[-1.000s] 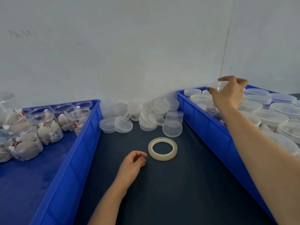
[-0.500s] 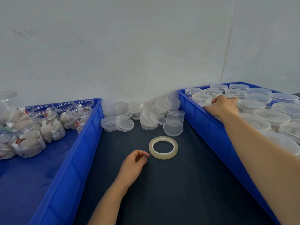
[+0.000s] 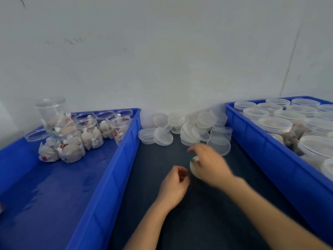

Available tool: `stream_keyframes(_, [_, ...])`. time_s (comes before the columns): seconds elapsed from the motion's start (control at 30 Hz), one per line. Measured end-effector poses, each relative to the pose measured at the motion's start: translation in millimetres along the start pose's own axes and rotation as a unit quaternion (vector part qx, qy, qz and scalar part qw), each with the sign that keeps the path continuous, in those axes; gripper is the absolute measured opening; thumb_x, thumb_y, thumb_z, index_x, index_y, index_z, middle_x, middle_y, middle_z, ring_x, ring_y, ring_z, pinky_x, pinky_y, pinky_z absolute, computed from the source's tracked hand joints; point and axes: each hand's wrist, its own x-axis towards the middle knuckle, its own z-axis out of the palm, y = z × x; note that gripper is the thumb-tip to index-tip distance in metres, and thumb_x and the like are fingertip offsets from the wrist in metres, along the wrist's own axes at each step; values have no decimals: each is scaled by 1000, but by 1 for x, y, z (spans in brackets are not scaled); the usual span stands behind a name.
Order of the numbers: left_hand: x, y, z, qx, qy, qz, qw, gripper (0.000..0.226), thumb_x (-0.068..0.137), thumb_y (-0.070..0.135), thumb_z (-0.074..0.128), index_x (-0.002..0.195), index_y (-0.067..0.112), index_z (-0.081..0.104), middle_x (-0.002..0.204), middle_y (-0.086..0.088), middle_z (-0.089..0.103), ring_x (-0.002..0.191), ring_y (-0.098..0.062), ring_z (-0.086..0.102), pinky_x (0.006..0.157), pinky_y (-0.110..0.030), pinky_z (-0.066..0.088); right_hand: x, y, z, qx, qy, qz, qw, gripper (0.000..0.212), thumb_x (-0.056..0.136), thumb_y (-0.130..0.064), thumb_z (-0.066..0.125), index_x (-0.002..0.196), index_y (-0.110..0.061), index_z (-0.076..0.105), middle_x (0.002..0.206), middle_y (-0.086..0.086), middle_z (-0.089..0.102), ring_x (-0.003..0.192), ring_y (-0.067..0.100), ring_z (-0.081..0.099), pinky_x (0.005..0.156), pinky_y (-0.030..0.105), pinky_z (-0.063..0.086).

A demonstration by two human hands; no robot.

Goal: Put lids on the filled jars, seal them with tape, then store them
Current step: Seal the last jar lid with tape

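My right hand (image 3: pixel 210 166) is blurred over the middle of the dark mat, and its fingers curl round the clear tape roll (image 3: pixel 193 166), which tilts up with only its left edge showing. Just left of the roll, my left hand (image 3: pixel 175 185) rests on the mat with loosely curled fingers and holds nothing. Open jars filled with white packets (image 3: pixel 88 136) stand at the back of the left blue bin (image 3: pixel 115 170), one stacked on the others. Several lidded jars (image 3: pixel 275 123) fill the right blue bin (image 3: pixel 252 141).
A heap of loose clear lids (image 3: pixel 191 127) lies on the dark mat (image 3: pixel 198 222) against the white wall, between the two bins. The left bin's blue floor is bare in its front half. The bins' walls flank the mat on both sides.
My right hand has left the right bin and swung left and down onto the tape roll, which has tipped up off the mat. My left hand has stayed put. The view has tilted down.
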Motion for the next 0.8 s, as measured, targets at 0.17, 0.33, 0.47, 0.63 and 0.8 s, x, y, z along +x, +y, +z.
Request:
stream_keyframes(0.17, [-1,-1,-11,-6,128,4,992,38,102,37,35,132,21,52,121,8,59,103,0,57,82,-11,43,-6,-56,54,211,42,23,976,37,98,-7,44,128,-20,61,127,-6,62,117,8,54,98,16,40])
stream_keyframes(0.33, [5,-4,-20,56,185,-3,981,30,99,14,55,129,19,52,132,2,51,112,-6,50,87,-15,40,-15,-52,67,187,31,31,981,52,97,-12,54,148,-19,44,144,-3,52,133,9,45,107,19,36])
stream_keyframes(0.47, [20,20,-36,117,234,54,964,33,97,17,60,130,18,52,131,1,50,111,-7,47,87,-18,37,-16,-53,66,172,60,-20,983,61,97,-17,59,153,-11,35,147,1,49,137,14,43,112,28,35])
stream_keyframes(0.63, [54,63,-87,194,307,75,929,38,97,13,53,135,8,50,136,-10,51,126,-23,47,100,-32,42,-11,-65,63,145,94,-11,985,57,99,-14,55,153,-9,37,151,6,47,141,20,41,117,37,31])
stream_keyframes(0.8, [86,60,-146,362,253,-50,896,46,97,14,46,140,-4,43,146,-21,44,138,-36,36,109,-42,35,27,-96,58,192,123,-23,973,47,102,-15,48,149,-12,43,148,4,50,136,20,44,114,33,33])
